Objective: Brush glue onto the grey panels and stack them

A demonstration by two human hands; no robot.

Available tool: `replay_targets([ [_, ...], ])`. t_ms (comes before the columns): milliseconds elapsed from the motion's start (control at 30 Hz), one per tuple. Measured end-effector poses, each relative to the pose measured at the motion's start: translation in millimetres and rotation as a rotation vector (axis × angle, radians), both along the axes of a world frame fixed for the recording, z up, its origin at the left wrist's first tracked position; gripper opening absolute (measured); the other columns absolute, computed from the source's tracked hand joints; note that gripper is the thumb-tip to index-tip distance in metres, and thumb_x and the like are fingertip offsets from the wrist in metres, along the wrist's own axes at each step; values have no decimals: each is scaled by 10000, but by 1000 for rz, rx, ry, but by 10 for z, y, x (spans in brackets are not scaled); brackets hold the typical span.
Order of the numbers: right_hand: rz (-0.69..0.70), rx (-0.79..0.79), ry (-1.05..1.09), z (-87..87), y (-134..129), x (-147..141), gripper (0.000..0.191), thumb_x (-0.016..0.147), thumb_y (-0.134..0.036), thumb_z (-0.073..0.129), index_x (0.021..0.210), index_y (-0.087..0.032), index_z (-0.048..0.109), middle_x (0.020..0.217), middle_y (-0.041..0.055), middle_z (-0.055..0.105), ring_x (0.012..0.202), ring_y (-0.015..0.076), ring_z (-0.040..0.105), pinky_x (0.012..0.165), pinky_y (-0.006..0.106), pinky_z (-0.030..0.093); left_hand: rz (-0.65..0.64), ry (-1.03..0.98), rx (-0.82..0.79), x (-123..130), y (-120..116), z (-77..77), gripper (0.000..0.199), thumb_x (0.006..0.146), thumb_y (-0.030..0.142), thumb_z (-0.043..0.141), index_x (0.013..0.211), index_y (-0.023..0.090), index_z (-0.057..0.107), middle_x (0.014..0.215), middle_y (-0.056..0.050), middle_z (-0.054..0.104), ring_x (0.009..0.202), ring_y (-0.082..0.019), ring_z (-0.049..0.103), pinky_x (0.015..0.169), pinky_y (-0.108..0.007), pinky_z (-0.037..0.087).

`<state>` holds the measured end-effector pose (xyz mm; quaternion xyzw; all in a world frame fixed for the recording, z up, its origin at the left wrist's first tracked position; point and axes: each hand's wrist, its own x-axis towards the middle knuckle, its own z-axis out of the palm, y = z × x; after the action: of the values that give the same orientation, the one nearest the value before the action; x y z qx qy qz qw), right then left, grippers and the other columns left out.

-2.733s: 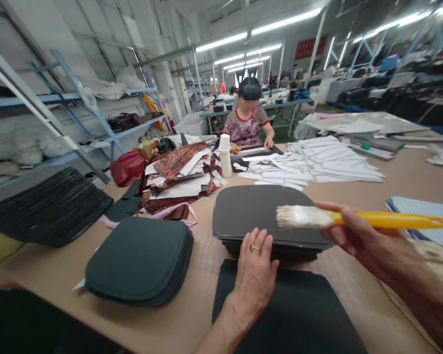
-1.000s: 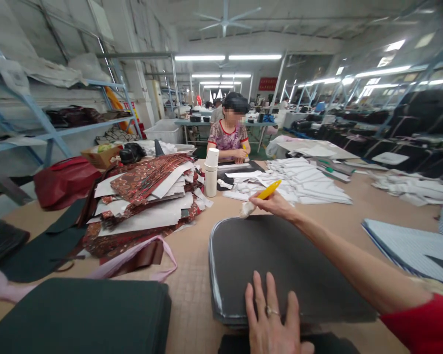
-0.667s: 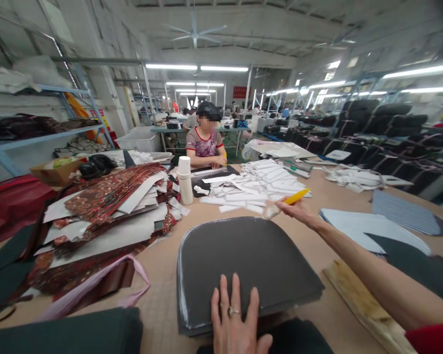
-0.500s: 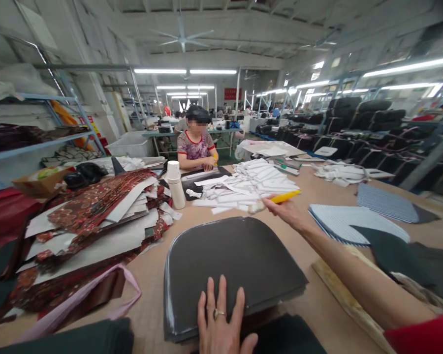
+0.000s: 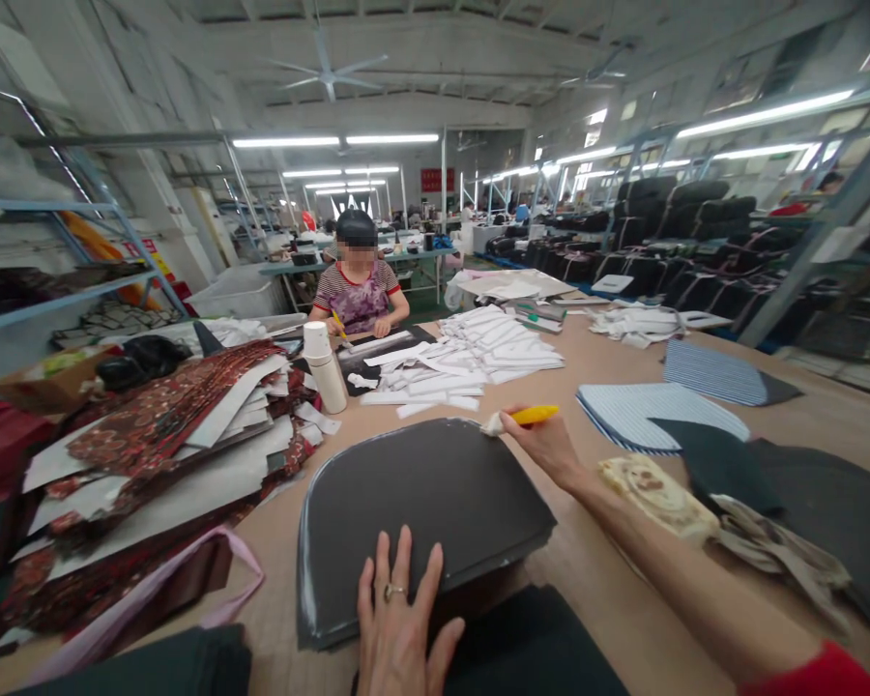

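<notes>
Dark panel stack (image 5: 420, 503) flat, white-streaked; yellow brush (image 5: 536, 415) at far edge.

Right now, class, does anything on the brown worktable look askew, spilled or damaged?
The pile of red-brown patterned and white sheets looks askew: its layers jut out unevenly. Beside it, a pink ribbon-like strip loops loosely. No spill or damage is evident.

The right hand (image 5: 543, 443) holds a yellow brush (image 5: 533, 416) at the dark stack's (image 5: 420, 503) edge.
</notes>
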<state>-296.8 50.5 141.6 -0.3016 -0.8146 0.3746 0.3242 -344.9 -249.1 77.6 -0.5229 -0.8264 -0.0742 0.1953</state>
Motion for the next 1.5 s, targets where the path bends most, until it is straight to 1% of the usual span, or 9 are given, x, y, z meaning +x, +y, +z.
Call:
replay_targets([
  [200, -93, 175, -106, 32, -335, 585, 248, 813, -411, 490, 793, -235, 665, 709, 27, 682, 676, 223, 646, 607, 297, 441, 37, -93, 35, 66, 30, 92, 578, 798, 268, 559, 1343, 346, 384, 1424, -86, 408, 1299, -338, 366, 964, -513, 416],
  [400, 101, 321, -53, 4, -842, 1257, 188, 852, -373, 505, 884, -257, 648, 791, 34, 677, 728, 219, 628, 729, 365, 487, 63, -188, 34, 138, 97, 177, 531, 790, 286, 579, 1303, 336, 451, 1402, -102, 435, 1307, -351, 349, 973, -534, 402],
  [567, -29, 253, 79, 167, -1141, 1513, 165, 813, -373, 577, 902, -258, 654, 826, 44, 671, 761, 229, 625, 731, 369, 503, 87, -474, 105, 4, -19, 558, 379, 836, 337, 504, 1204, 272, 567, 1382, -108, 459, 1300, -328, 368, 1009, -539, 359],
  [733, -68, -167, 51, 371, -1304, 1125, 362, 776, -524, 585, 915, -202, 675, 655, 21, 605, 556, 159, 550, 544, 293, 477, 182, -915, 280, -579, -422, 920, 468, 893, 364, 318, 1301, 168, 439, 1160, -83, 628, 1086, -196, 555, 986, -396, 400],
  [867, 274, -547, 24, 325, -1737, 498, 422, 737, -553, 616, 898, -166, 669, 595, -2, 564, 477, 107, 488, 439, 228, 404, 80, -1155, 178, -925, -614, 802, 566, 883, 384, 328, 1387, 131, 280, 1124, -88, 650, 1082, -196, 556, 1003, -381, 365],
  [1033, 572, -644, -4, 156, -2202, -83, 346, 730, -498, 622, 813, -163, 656, 559, -29, 526, 433, 73, 420, 411, 201, 338, -2, -1105, 153, -967, -622, 677, 584, 892, 413, 333, 1399, 135, 256, 1121, -75, 654, 1144, -191, 515, 1047, -366, 306],
  [1200, 462, -451, -96, 134, -1867, 102, 303, 730, -472, 598, 705, -173, 640, 516, -26, 495, 450, 90, 422, 411, 210, 317, 35, -1060, 100, -908, -606, 749, 524, 892, 331, 316, 1382, 148, 296, 1125, -70, 648, 1125, -187, 527, 1028, -355, 332],
  [1367, 215, -309, -266, 124, -866, 800, 339, 711, -520, 605, 702, -182, 625, 461, -34, 451, 406, 97, 395, 388, 222, 308, 73, -1003, 12, -820, -586, 832, 557, 799, 184, 442, 1349, 187, 354, 1186, -75, 613, 1099, -199, 541, 994, -371, 378],
  [1500, -23, -271, -227, 162, -252, 1272, 390, 650, -577, 645, 590, -196, 589, 452, -4, 457, 388, 109, 386, 355, 242, 298, 73, -772, -102, -588, -390, 901, 558, 779, 185, 529, 1321, 176, 397, 1189, -115, 588, 1119, -255, 514, 980, -440, 380],
])
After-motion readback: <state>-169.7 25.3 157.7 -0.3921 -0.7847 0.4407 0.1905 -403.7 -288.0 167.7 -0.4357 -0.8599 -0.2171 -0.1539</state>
